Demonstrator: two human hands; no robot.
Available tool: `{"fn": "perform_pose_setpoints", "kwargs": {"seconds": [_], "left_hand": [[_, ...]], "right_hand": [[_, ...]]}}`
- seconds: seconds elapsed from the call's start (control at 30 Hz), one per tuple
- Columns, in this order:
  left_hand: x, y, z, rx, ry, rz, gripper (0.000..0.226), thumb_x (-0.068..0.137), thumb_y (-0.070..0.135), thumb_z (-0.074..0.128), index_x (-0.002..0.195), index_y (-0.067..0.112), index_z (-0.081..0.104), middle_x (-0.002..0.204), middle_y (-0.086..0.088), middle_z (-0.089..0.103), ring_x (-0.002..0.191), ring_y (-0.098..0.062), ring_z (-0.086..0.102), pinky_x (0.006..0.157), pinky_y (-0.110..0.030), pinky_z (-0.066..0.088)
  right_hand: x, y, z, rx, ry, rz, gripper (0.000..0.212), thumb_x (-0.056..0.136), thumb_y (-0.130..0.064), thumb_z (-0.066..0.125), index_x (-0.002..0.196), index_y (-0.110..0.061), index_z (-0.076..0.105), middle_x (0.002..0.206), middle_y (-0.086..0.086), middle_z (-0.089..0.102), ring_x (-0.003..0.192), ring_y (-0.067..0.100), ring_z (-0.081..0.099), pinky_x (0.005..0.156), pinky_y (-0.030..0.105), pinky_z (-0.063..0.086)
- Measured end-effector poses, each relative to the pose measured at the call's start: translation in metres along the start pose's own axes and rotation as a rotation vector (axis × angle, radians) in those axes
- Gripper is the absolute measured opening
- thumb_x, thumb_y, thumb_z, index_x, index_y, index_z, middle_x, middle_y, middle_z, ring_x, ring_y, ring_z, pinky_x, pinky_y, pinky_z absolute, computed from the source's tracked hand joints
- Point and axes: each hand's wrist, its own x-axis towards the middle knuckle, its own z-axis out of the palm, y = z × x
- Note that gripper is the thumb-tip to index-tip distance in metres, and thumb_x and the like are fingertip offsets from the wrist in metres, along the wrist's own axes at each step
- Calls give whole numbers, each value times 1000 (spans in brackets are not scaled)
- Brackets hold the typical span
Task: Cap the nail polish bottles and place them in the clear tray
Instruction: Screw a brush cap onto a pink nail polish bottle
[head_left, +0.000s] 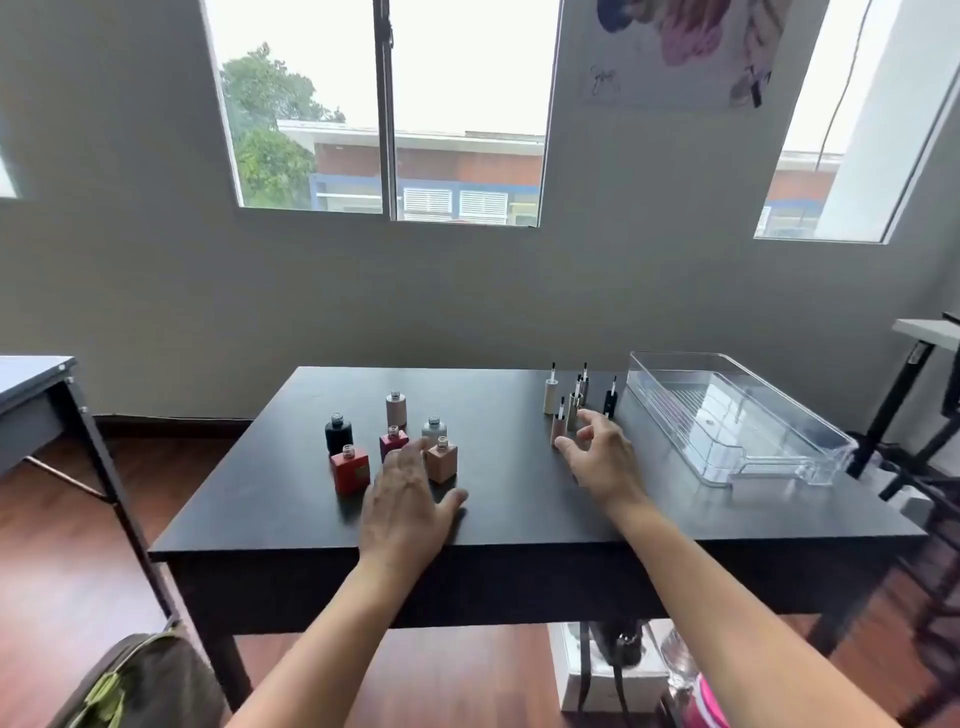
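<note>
Several uncapped nail polish bottles stand in a cluster left of centre on the dark table (519, 514): black (338, 433), red (350, 467), maroon (393, 442), beige (396, 409), grey (434, 429) and peach (442, 461). Their brush caps stand upside down further right, among them a cream cap (550, 395), a pinkish cap (558, 428) and a black cap (611, 401). The clear tray (810, 434) lies empty at the right. My left hand (408, 501) hovers open in front of the peach bottle. My right hand (602, 454) is open, fingers spread just beside the pinkish cap.
Another grey table (36, 395) stands at the left. A bag (140, 680) sits low on the left. A white box and a pink item lie under the table. A black stand (914, 395) is beside the right edge.
</note>
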Motion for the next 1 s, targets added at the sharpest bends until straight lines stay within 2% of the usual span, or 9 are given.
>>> {"fn": "perform_pose_setpoints", "kwargs": {"seconds": [0.23, 0.37, 0.47, 0.57, 0.63, 0.73, 0.8, 0.9, 1.0], "left_hand": [[18, 0, 12, 61, 15, -57, 55, 85, 42, 65, 133, 21, 47, 125, -2, 58, 118, -23, 50, 97, -35, 42], [22, -1, 14, 70, 53, -63, 41, 86, 42, 62, 119, 19, 56, 114, -2, 62, 109, -22, 55, 89, -34, 44], [20, -3, 13, 31, 48, -75, 35, 83, 47, 61, 110, 25, 60, 104, 2, 66, 103, -20, 58, 82, -33, 46], [18, -5, 9, -35, 15, -70, 31, 79, 48, 66, 105, 32, 60, 95, 7, 68, 95, -18, 62, 73, -29, 44], [18, -5, 5, -130, 4, -59, 25, 77, 49, 69, 96, 37, 59, 86, 14, 67, 84, -12, 63, 69, -26, 42], [20, -5, 4, -301, -2, -42, 20, 76, 49, 74, 88, 38, 61, 81, 20, 69, 79, 3, 64, 71, -20, 49], [24, -3, 6, -363, -21, -32, 19, 75, 39, 78, 90, 37, 66, 84, 16, 72, 80, 5, 66, 75, -17, 51], [29, 1, 11, -432, -43, -15, 24, 74, 24, 80, 87, 40, 67, 87, 13, 74, 78, 6, 66, 74, -12, 51], [33, 3, 16, -482, -26, -28, 26, 73, 25, 80, 82, 44, 66, 86, 16, 73, 78, 7, 66, 75, -14, 50]], "right_hand": [[15, -6, 17, -35, -35, 29, 39, 86, -29, 65, 123, -23, 56, 109, 2, 67, 106, 26, 59, 84, 33, 45], [19, -8, 19, -94, -23, 39, 32, 88, -30, 62, 120, -26, 57, 112, -1, 69, 107, 29, 61, 87, 36, 47], [15, -9, 18, -105, -20, 30, 30, 88, -31, 61, 117, -26, 60, 108, -3, 70, 106, 28, 61, 85, 35, 47], [4, -11, 19, -6, -7, -8, 29, 86, -33, 63, 114, -27, 61, 97, -8, 67, 96, 21, 64, 78, 29, 45], [-7, -16, 21, 128, 29, -41, 27, 85, -31, 65, 111, -27, 63, 94, -8, 68, 90, 17, 64, 76, 26, 45], [-23, -21, 27, 356, 15, -85, 28, 85, -18, 66, 113, -23, 65, 98, 1, 66, 90, 20, 66, 75, 38, 57], [-31, -23, 31, 400, -21, -140, 30, 86, -8, 65, 114, -19, 66, 98, 0, 62, 88, 21, 66, 76, 41, 58], [-39, -24, 32, 411, -54, -218, 38, 86, -2, 64, 114, -27, 64, 95, -15, 64, 80, 7, 62, 74, 14, 50], [-41, -23, 32, 435, -63, -209, 34, 85, -2, 65, 107, -27, 65, 85, -26, 68, 77, -2, 60, 71, 5, 44]]}}
